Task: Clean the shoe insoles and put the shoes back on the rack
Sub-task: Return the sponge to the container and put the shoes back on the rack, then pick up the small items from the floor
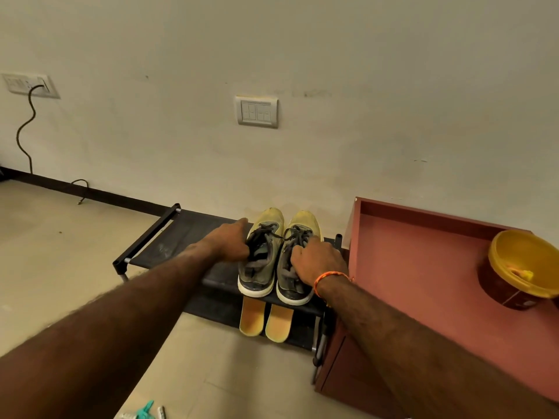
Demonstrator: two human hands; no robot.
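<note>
Two yellow-and-grey shoes stand side by side on the top shelf of a low black rack, just right of the frame's centre. The left shoe and the right shoe both run lengthwise up the frame, toes toward the wall, white-soled heels hanging slightly over the rack's near edge. They nearly touch each other.

The left hand grips the left shoe at its collar, fingers curled into the opening. The right hand, an orange thread at its wrist, curls over the right shoe's collar and laces.

Below the heels, two tan insoles lie parallel on the lower shelf, their long axes also running up the frame, near ends jutting toward the tiled floor.

The rack's top shelf lies bare to the left of the shoes. On the right, the rack's post stands just beside a reddish cabinet, leaving little room there. A yellow-rimmed bucket sits on the cabinet at the frame's right edge.
</note>
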